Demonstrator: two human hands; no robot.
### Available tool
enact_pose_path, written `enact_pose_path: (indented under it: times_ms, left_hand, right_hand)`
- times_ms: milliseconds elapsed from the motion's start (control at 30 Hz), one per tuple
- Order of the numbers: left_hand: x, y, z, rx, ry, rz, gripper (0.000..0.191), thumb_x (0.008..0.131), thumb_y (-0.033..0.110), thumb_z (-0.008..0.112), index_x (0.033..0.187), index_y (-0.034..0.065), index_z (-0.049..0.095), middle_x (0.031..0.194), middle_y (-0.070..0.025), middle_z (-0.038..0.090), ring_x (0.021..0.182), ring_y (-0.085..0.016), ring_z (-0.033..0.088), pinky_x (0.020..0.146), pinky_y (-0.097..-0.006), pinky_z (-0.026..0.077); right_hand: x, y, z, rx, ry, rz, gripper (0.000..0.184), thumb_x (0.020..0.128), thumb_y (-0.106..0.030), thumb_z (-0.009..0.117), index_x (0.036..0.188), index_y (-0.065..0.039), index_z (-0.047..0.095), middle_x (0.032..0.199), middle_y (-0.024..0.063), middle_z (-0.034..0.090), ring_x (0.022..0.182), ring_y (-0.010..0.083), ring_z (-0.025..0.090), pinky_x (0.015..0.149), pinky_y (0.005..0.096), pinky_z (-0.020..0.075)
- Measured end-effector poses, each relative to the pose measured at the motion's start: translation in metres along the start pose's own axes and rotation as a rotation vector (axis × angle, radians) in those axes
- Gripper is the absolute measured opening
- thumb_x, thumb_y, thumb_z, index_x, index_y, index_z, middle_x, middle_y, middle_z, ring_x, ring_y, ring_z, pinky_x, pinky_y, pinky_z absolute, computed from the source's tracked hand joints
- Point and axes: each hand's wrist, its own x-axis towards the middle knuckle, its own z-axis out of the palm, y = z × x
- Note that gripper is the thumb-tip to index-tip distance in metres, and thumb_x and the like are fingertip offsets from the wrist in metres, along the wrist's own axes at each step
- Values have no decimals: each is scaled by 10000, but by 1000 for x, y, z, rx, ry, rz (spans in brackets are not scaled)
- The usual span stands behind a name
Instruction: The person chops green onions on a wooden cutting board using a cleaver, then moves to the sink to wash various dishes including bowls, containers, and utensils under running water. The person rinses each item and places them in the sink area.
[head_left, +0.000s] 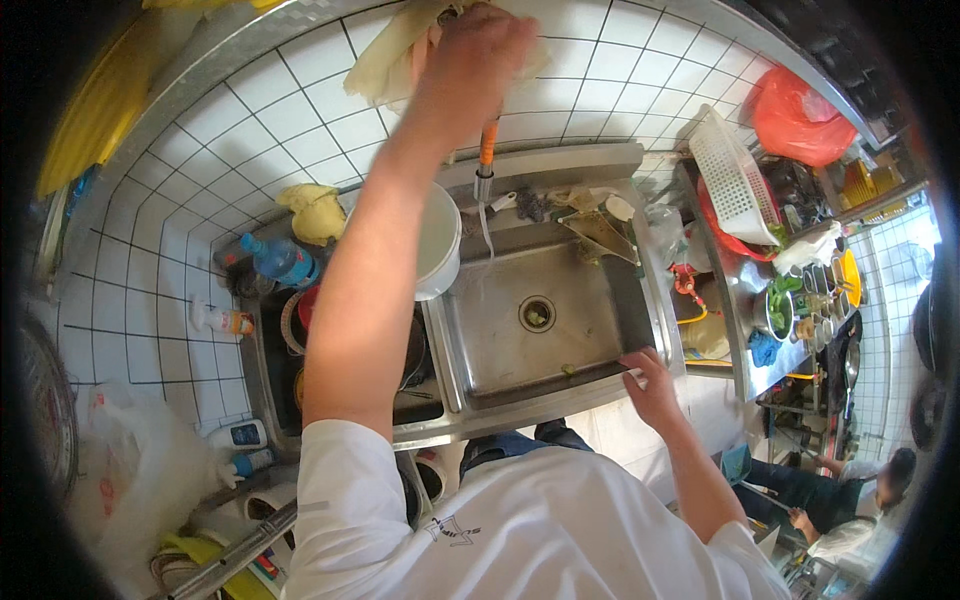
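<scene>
My left hand (487, 45) is raised to the tiled wall, blurred, with its fingers curled beside hanging pale cloths (382, 64). What lies under those fingers is hidden. Below it, water runs from a metal tap spout (484, 184) with an orange section into the stainless steel sink (502, 330). Green scraps sit in the drain (537, 314). My right hand (651, 386) is at the sink's front right rim, fingers apart and holding nothing. A white plastic bucket (439, 247) stands at the left of the basin, partly behind my left forearm.
Left of the bucket are a blue bottle (281, 259) and a spray bottle (223, 319). A triangular strainer (604, 236) occupies the sink's back right corner. On the right, a steel table (739, 330) carries a white basket (731, 172). Farther off, a person (825, 495) holds a long handle.
</scene>
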Motion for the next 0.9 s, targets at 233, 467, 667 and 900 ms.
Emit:
enact_pose_path:
  times_ms: [233,467,667,900]
  left_hand:
    - [-136,-22,-47,-177,362,-623,392,1114,237,568,1429,8,598,1442,-124,602,1364,-251,565,1173,-385,420]
    - [-346,-53,-76,250,146,-1482,496,1079,366,641,1304,-76,652,1229,-177,737,1096,-244,700,960,-356,527]
    - [-369,-73,-56,-259,396,-1662,503,1103,407,589,1301,-48,670,1217,-117,737,1084,-197,691,900,-341,544]
    - [-382,-35,-35,326,573,-1225,407,1114,281,569,1397,-11,581,1274,-153,644,1107,-234,638,926,-368,528]
  right_hand:
    - [127,-27,81,250,-319,-114,267,981,-128,682,1208,12,706,1152,201,737,1071,345,736,894,425,589]
    - [238,-75,116,219,-266,-208,358,964,-246,706,1206,17,705,1065,226,762,993,358,737,881,432,570]
    - [289,-117,132,187,-270,-145,406,974,-290,719,1227,27,704,1124,201,763,1020,315,733,929,429,562]
    - [283,-68,132,326,-314,-73,404,984,-297,713,1230,22,700,1119,185,766,994,323,731,897,415,571]
